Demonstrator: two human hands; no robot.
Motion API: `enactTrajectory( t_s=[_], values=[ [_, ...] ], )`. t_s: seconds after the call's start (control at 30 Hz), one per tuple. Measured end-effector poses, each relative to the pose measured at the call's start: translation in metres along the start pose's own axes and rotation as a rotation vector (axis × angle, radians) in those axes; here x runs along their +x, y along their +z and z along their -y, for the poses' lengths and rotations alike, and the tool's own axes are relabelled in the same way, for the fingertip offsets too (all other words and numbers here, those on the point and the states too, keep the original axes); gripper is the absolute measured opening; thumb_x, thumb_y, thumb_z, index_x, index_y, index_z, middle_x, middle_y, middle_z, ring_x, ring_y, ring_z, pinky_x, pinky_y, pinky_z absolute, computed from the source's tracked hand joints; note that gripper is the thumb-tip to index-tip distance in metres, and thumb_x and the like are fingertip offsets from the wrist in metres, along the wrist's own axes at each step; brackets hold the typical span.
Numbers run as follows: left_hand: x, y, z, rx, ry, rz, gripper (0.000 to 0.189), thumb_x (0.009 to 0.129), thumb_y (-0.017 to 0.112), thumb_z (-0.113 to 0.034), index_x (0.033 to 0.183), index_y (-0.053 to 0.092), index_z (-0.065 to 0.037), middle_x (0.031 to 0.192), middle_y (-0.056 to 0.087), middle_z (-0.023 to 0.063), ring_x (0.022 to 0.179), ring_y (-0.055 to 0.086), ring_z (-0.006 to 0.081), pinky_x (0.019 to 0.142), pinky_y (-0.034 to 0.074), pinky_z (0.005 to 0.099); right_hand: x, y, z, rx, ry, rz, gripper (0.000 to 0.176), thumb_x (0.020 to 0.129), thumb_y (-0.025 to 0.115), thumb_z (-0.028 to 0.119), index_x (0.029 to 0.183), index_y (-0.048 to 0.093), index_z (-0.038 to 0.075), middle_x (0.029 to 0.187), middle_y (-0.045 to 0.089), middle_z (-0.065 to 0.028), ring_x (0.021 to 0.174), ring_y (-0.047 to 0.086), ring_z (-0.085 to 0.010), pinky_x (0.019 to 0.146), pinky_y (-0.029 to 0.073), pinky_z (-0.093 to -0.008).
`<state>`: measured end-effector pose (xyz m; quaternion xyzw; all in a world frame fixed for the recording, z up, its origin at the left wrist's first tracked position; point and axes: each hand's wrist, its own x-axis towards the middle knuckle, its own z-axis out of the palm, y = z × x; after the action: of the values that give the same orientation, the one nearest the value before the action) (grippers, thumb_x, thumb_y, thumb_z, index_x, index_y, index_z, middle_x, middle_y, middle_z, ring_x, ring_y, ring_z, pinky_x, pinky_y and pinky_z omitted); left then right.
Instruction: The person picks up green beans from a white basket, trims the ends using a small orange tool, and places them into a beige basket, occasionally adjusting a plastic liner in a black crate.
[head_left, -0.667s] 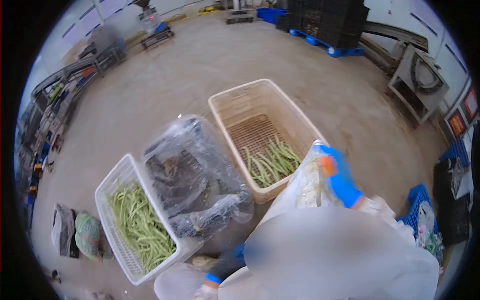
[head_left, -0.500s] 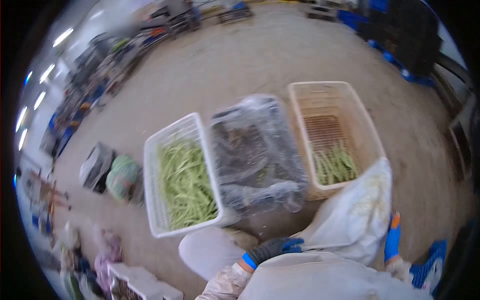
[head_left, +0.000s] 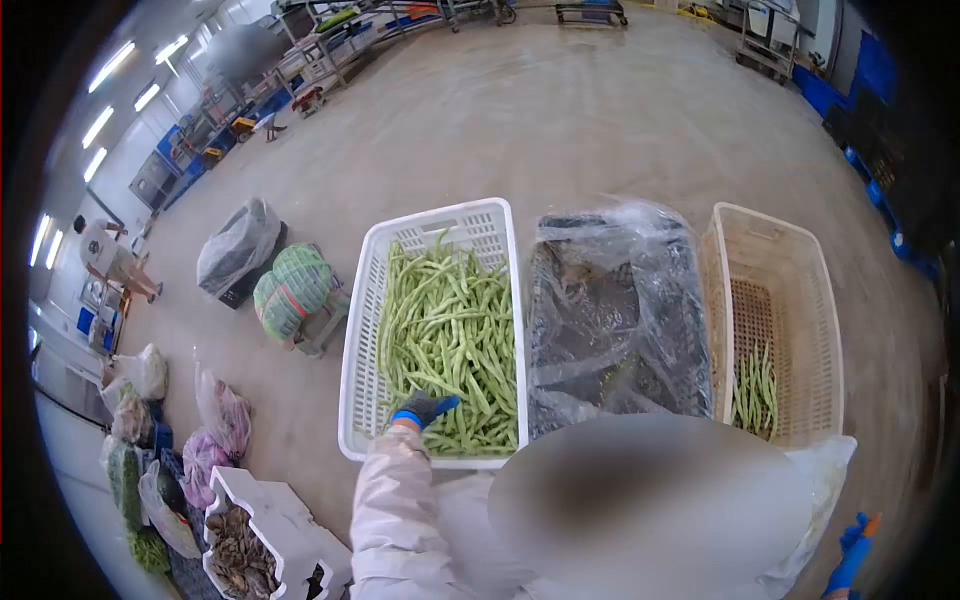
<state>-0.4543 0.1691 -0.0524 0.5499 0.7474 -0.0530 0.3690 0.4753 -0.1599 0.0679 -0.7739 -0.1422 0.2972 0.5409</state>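
Green beans (head_left: 465,335) leave the white crate (head_left: 440,214) room at its far edge, left hand (head_left: 424,408) on them, grip unclear.

Long green beans (head_left: 455,330), loosely heaped, at mixed angles, inside a white perforated crate (head_left: 366,350)

The white crate (head_left: 488,238) looks smooth plastic, the clear film (head_left: 655,335) glossy and crinkled.

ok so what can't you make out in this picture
In the head view:
Left hand: its back hides whether it grips the green beans.
Right hand: forearm cut off by the bottom edge.
Film-covered crate: near end hidden by the blurred oval.
White sack: partly hidden by that oval.
Distant person: hands too small to read.
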Motion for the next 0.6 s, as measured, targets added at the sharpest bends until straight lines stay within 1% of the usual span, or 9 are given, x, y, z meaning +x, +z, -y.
enactTrajectory(
  t_s=[0.1,0.13,0.17,0.27,0.37,0.43,0.47,0.5,0.6],
  values=[
    [0.081,0.048,0.021,-0.213,-0.092,-0.131,0.096,0.065,0.066,-0.062,0.133,0.038,0.000,0.124,0.054,0.0184,0.109,0.055,0.0340,0.095,0.042,0.0385,0.013,0.077,0.048,-0.054,-0.246,0.034,0.054,0.095,0.038,0.046,0.121,0.052,0.001,0.064,0.045,0.0027,0.058,0.042,-0.0053,0.054,0.036,-0.0196],
    [0.019,0.014,-0.059,-0.106,-0.575,-0.259,0.094,0.064,0.066,-0.062,0.131,0.042,-0.001,0.121,0.056,0.0177,0.108,0.057,0.0306,0.094,0.043,0.0380,-0.002,0.119,0.072,-0.055,-0.364,0.055,0.056,0.096,0.037,0.047,0.122,0.051,0.000,0.064,0.045,0.0023,0.059,0.043,-0.0055,0.055,0.037,-0.0203],
    [0.034,0.033,-0.076,0.141,-0.751,-0.460,0.087,0.064,0.067,-0.059,0.125,0.048,-0.001,0.117,0.059,0.0168,0.106,0.058,0.0279,0.093,0.044,0.0379,-0.021,0.157,0.091,-0.059,-0.368,0.059,0.056,0.096,0.037,0.047,0.122,0.051,0.000,0.064,0.045,0.0023,0.059,0.043,-0.0055,0.055,0.037,-0.0203],
    [0.036,0.044,-0.079,0.261,-0.694,-0.601,0.078,0.062,0.070,-0.053,0.119,0.053,-0.002,0.113,0.060,0.0180,0.104,0.059,0.0289,0.090,0.045,0.0388,-0.049,0.232,0.117,-0.103,-0.485,0.124,0.060,0.096,0.035,0.049,0.125,0.048,-0.002,0.067,0.044,0.0020,0.064,0.045,-0.0072,0.055,0.040,-0.0233],
    [0.066,0.061,0.000,-0.116,-0.576,-0.636,0.066,0.063,0.072,-0.045,0.113,0.057,-0.005,0.105,0.063,0.0171,0.095,0.063,0.0295,0.082,0.049,0.0392,-0.051,0.262,0.128,-0.117,-0.473,0.406,0.059,0.096,0.034,0.049,0.124,0.050,-0.002,0.069,0.047,0.0007,0.067,0.047,-0.0077,0.060,0.040,-0.0223],
    [0.075,0.056,0.062,-0.845,-0.076,-0.520,0.038,0.071,0.069,-0.022,0.103,0.059,-0.004,0.088,0.064,0.0093,0.077,0.064,0.0235,0.068,0.052,0.0360,-0.071,0.302,0.146,-0.123,-0.462,0.426,0.058,0.096,0.034,0.048,0.122,0.051,-0.001,0.071,0.050,-0.0011,0.069,0.049,-0.0093,0.063,0.041,-0.0231],
    [0.045,0.032,0.053,-1.205,-0.023,-0.431,0.028,0.075,0.065,-0.011,0.101,0.060,-0.003,0.083,0.063,0.0063,0.073,0.063,0.0199,0.064,0.051,0.0336,-0.074,0.316,0.148,-0.106,-0.450,0.441,0.058,0.096,0.034,0.048,0.122,0.051,-0.001,0.071,0.050,-0.0011,0.069,0.049,-0.0093,0.063,0.041,-0.0231],
    [0.007,-0.003,0.026,-1.181,-0.088,-0.429,0.026,0.079,0.061,-0.009,0.104,0.059,-0.003,0.080,0.062,0.0059,0.071,0.063,0.0212,0.068,0.052,0.0341,-0.078,0.329,0.149,-0.076,-0.490,0.473,0.057,0.096,0.034,0.048,0.120,0.052,0.000,0.071,0.051,-0.0016,0.069,0.050,-0.0099,0.063,0.042,-0.0239],
    [-0.034,-0.039,0.035,-1.386,0.186,-0.437,0.028,0.082,0.058,-0.009,0.109,0.055,-0.001,0.083,0.062,0.0065,0.073,0.063,0.0223,0.072,0.053,0.0352,-0.088,0.360,0.148,-0.010,-0.538,0.572,0.055,0.096,0.033,0.047,0.117,0.054,0.001,0.071,0.052,-0.0025,0.067,0.051,-0.0110,0.062,0.043,-0.0252]
  ],
)
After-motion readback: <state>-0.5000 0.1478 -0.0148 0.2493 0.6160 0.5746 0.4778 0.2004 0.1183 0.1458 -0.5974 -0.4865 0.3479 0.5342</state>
